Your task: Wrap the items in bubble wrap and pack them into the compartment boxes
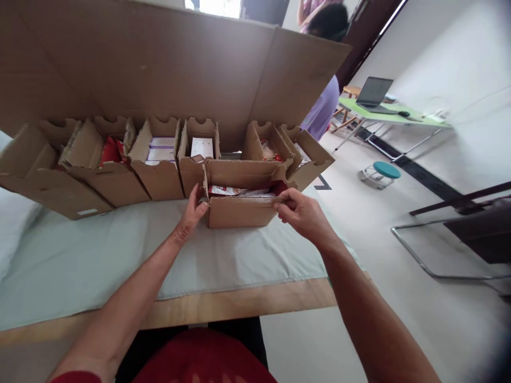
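A small open cardboard box (239, 210) stands on the pale cloth (120, 255) in front of me, with red and white packets inside. My left hand (191, 213) grips its left end, fingers curled round the corner. Pinched on the box's front right rim is my right hand (301, 213). Behind it runs a row of similar open boxes (159, 170) holding red packets and white cartons.
A large cardboard sheet (159, 64) stands upright behind the boxes. The table's wooden edge (239, 303) is near me. To the right are a person in purple (323, 106), a green table with a laptop (373, 93), a teal stool (385, 171) and a metal chair frame (439, 255).
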The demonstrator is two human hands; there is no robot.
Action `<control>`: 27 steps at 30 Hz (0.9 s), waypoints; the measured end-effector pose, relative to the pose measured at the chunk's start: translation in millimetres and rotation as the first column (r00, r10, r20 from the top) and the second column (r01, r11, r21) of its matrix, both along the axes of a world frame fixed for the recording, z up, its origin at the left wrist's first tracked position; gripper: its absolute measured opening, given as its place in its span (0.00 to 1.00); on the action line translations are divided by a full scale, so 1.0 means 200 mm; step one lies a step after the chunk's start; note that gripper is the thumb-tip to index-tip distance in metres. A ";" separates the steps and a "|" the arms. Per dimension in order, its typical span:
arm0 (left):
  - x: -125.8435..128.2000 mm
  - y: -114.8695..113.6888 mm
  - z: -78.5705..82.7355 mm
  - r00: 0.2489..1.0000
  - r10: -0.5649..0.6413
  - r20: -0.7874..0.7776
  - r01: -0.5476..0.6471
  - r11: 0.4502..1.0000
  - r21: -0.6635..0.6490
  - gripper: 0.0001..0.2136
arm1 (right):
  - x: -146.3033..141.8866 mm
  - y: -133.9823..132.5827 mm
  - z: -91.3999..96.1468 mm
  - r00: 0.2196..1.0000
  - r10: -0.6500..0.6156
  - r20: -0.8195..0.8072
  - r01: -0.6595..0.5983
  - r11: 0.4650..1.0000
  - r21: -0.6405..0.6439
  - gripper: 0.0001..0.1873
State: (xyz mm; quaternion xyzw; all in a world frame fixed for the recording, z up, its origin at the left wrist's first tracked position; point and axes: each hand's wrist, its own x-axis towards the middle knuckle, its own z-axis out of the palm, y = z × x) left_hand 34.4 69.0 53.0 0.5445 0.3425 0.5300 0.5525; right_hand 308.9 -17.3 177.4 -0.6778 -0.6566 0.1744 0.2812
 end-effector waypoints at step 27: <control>0.08 -0.70 -0.01 0.974 -0.172 -0.151 0.176 0.984 0.015 0.36 | -0.39 -0.49 -0.55 0.974 -0.171 -0.149 0.175 0.984 0.016 0.29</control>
